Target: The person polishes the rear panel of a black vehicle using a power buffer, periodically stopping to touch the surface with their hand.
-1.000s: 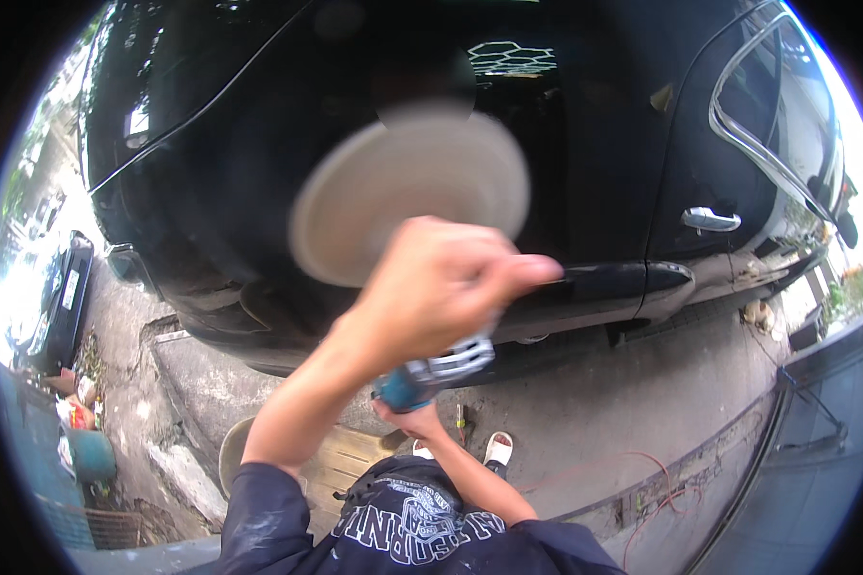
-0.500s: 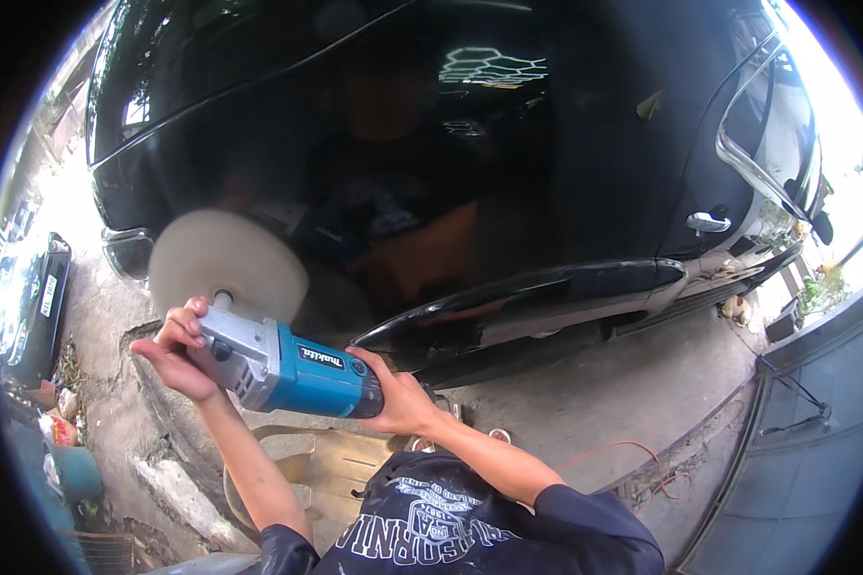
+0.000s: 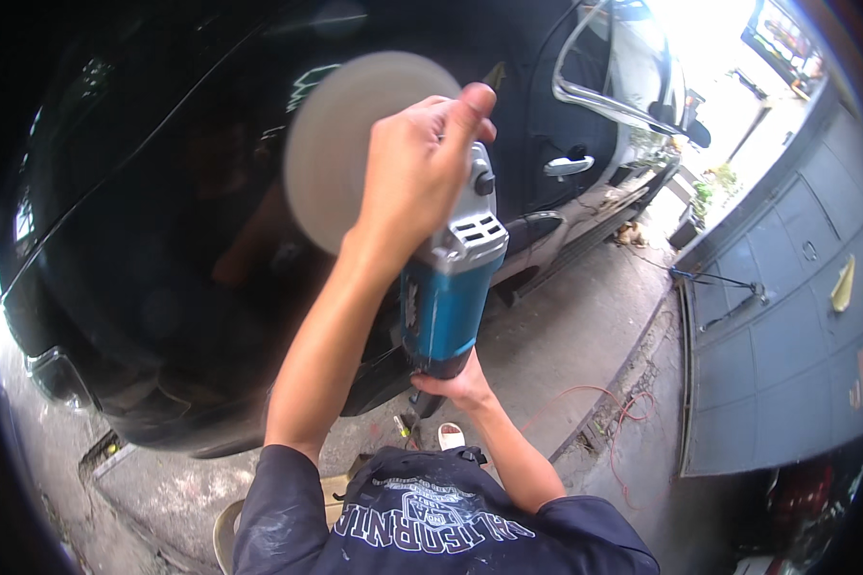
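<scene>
Bright daylight washes the worn concrete ground [image 3: 585, 307], a grey panelled metal gate [image 3: 777, 335] and green plants [image 3: 723, 182].

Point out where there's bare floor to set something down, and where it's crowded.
The widest free patch is concrete floor right of the polisher, between the black car and the cracked strip before the gray gate. It's tighter by the white sandal and tan chair, and around the orange cord.

Between the left hand [image 3: 414, 158] and right hand [image 3: 465, 383], that polisher [image 3: 454, 307] is teal, its head [image 3: 468, 206] silver; beyond them, off-white pad [image 3: 331, 144], black car [image 3: 173, 230]; rightward, blue-grey gate [image 3: 781, 297].
</scene>
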Tool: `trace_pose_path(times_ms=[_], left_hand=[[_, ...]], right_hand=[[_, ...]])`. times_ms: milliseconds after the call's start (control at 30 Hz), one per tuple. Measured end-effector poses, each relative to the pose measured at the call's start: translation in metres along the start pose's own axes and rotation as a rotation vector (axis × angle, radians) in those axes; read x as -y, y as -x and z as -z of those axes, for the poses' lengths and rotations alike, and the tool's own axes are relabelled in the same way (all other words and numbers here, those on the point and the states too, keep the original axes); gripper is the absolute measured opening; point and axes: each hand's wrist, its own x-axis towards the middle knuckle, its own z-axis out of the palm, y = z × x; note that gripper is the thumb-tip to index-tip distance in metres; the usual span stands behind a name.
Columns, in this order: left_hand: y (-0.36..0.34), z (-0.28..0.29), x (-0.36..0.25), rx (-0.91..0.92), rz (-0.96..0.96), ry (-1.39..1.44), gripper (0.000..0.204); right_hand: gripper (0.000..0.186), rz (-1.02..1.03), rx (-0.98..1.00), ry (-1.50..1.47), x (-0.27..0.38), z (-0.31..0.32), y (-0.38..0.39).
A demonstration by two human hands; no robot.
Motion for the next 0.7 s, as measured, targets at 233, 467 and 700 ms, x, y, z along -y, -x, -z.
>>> trace_pose_path(times_ms=[233,467,700], left_hand=[[0.118,-0.006,0.041,-0.297,0.01,0.081,0.04],[0.216,0.059,0.101,-0.021,0.318,0.4,0.061],[0.32,0.137,0.153,-0.356,0.417,0.784,0.082]], right_hand=[[0.045,-0.099,-0.017,-0.221,-0.009,-0.003,0.001],[0.093,-0.087,0.133,-0.113,-0.057,-0.063,0.032],[0.108,-0.005,0.352,-0.001,-0.064,-0.132,0.05]])
